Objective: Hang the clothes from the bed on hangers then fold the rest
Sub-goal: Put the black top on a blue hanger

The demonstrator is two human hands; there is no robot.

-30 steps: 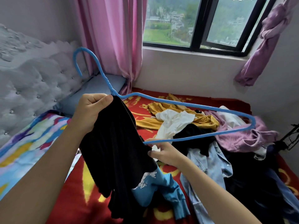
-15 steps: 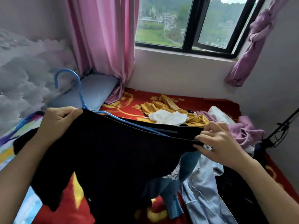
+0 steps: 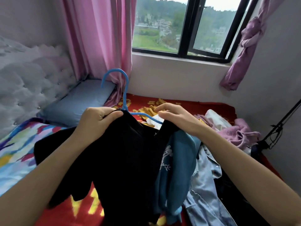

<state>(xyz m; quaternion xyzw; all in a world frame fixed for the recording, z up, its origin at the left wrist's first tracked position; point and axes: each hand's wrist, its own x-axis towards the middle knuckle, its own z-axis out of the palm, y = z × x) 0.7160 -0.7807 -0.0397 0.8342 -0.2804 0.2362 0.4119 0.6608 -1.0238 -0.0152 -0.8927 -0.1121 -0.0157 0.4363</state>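
Over a bed's red bedspread [image 3: 91,201] patterned in yellow, two bare forearms reaching in from the lower edge. Left hand [image 3: 97,123] curled tight round one shoulder of a black top [image 3: 130,152], thumb pressed over the fabric just beside the neck of a blue plastic hanger [image 3: 125,98]. Right hand [image 3: 179,118] on the opposite shoulder, fingers bent down and pinching the cloth over the hanger's other arm. Top held up off the bed between the two hands, draped on the hanger and hanging slack toward the camera, hook upright above the collar. A teal-blue panel [image 3: 175,160] with a white print hanging at the top's right side; whether part of the same garment, impossible to tell. Below and right of it, a pale denim shirt [image 3: 205,185] spread on the bedspread beside dark clothing [image 3: 228,190]. To the left, a multicoloured blanket [image 3: 16,152]. Beyond the hands, a mustard garment [image 3: 145,110], a white garment [image 3: 151,122] touching it, and farther right a heap of mauve knitwear [image 3: 241,133]. Past those, a grey-blue pillow [image 3: 78,103] against a tufted grey headboard [image 3: 29,82], a pink curtain [image 3: 97,38] in the corner, a black-framed window [image 3: 184,30] onto green hills, and a knotted mauve curtain [image 3: 247,39] by the right wall
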